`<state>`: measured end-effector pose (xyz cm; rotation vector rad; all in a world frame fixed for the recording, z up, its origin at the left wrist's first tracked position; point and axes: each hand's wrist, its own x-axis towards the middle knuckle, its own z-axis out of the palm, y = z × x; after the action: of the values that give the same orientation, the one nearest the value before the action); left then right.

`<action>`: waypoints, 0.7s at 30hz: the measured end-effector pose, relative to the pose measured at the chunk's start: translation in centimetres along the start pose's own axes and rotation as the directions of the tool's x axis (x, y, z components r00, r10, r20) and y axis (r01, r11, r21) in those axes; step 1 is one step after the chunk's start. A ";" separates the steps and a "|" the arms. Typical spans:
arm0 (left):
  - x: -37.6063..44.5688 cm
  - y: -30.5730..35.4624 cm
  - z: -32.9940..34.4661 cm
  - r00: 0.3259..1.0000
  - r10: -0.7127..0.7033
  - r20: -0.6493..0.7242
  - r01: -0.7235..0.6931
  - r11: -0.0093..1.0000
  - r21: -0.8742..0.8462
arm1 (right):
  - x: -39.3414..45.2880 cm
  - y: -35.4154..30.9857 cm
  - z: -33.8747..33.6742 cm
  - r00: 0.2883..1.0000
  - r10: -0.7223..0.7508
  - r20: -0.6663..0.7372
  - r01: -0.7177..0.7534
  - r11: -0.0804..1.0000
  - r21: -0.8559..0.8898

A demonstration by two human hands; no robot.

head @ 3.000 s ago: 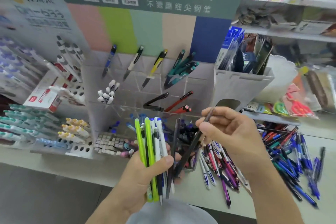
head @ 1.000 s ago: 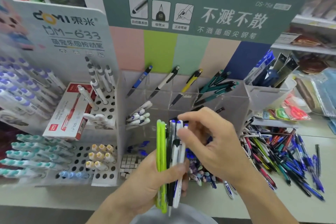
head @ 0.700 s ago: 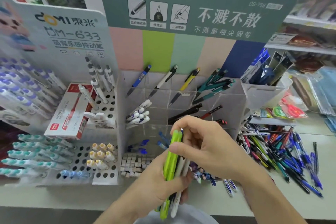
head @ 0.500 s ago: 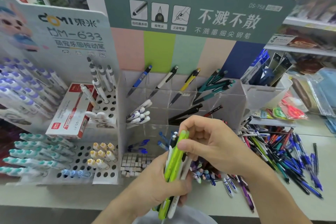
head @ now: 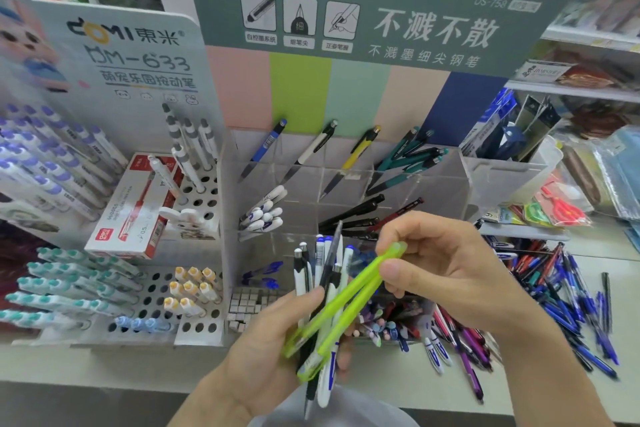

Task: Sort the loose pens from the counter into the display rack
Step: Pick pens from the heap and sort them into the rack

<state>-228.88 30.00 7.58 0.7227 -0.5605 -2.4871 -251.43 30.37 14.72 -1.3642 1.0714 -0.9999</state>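
Clear rack (head: 450,184) compartments holding pens, left hand (head: 277,333) gripping pens

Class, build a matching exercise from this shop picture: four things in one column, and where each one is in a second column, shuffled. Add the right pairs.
1. lime green pens
2. yellow pen
3. red box
4. loose pens

A. top row of the clear rack
B. counter, right of the rack
C. pinched by the right hand
D. on the white holed stand, left

Pairs: 1-C, 2-A, 3-D, 4-B

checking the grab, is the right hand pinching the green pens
Yes, the right hand pinches the top ends of the green pens from the left hand's bundle.
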 end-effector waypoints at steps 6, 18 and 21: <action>0.5 -0.7 0.3 0.976 0.139 -0.168 -0.145 0.989 -0.020 | -1.6 0.3 -2.5 0.951 -0.113 -0.287 0.135 0.989 0.058; 1.0 -0.7 1.9 0.842 0.436 -0.318 -0.435 0.897 0.078 | -2.6 5.1 6.1 0.722 0.001 -0.692 0.159 0.973 0.167; 0.8 -0.3 2.2 0.829 0.453 -0.327 -0.442 0.890 0.114 | -2.7 5.6 8.6 0.851 -0.035 -0.524 0.203 0.942 0.266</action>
<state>-230.86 30.35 8.77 0.8997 -0.5631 -1.8656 -244.09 34.99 8.54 -0.9269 1.1549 -1.6184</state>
